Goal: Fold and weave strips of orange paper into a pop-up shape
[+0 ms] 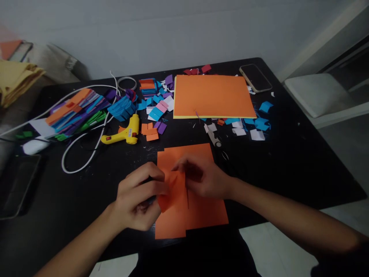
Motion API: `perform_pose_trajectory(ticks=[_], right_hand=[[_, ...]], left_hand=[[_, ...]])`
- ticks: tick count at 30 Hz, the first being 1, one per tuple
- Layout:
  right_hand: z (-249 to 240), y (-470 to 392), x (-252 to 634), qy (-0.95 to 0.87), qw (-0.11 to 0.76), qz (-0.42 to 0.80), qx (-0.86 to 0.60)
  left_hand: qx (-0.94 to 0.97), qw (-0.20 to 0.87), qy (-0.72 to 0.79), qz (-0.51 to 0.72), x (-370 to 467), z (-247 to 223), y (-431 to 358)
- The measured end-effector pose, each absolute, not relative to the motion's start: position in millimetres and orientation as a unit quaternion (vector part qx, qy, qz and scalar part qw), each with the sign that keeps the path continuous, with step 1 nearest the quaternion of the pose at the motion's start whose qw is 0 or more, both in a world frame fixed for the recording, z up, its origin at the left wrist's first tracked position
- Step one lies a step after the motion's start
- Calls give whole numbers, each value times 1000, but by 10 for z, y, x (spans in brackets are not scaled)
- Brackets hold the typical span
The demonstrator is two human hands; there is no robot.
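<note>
My left hand (141,196) pinches the left edge of a small orange paper piece (175,188), which is lifted and slightly bent. At its upper right edge, my right hand (203,176) holds the same piece between curled fingertips. Beneath both hands, larger orange sheets (206,211) lie on the black table; one is a narrower strip (170,227) on the left, overlapping the wider sheet.
Behind my hands lie a yellow glue gun (127,132), a white cable (65,163), colored paper bundles (77,111), an orange sheet stack (213,96), a cutter (213,136) and paper scraps (257,134). Phones (255,77) rest at far right and left (20,186).
</note>
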State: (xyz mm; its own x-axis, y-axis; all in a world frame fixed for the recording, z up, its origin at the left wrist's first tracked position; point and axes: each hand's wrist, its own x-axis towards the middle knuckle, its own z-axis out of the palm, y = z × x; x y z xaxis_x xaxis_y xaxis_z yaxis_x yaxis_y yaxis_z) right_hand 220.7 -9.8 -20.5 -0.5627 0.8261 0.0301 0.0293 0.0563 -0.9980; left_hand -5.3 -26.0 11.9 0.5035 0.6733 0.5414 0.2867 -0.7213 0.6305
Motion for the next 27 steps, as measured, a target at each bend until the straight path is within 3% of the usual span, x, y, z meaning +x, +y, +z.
perform_pose_trajectory(ticks=[18, 24, 27], right_hand=[[-198, -109, 2242, -761, 409, 432, -257], [-153, -110, 2257, -755, 432, 421, -255], [-157, -109, 2269, -764, 450, 395, -239]], left_hand=[[841, 193, 260, 434, -10, 120, -339], [776, 281, 347, 445, -22, 88, -327], [720, 370, 436, 394, -4, 82, -254]])
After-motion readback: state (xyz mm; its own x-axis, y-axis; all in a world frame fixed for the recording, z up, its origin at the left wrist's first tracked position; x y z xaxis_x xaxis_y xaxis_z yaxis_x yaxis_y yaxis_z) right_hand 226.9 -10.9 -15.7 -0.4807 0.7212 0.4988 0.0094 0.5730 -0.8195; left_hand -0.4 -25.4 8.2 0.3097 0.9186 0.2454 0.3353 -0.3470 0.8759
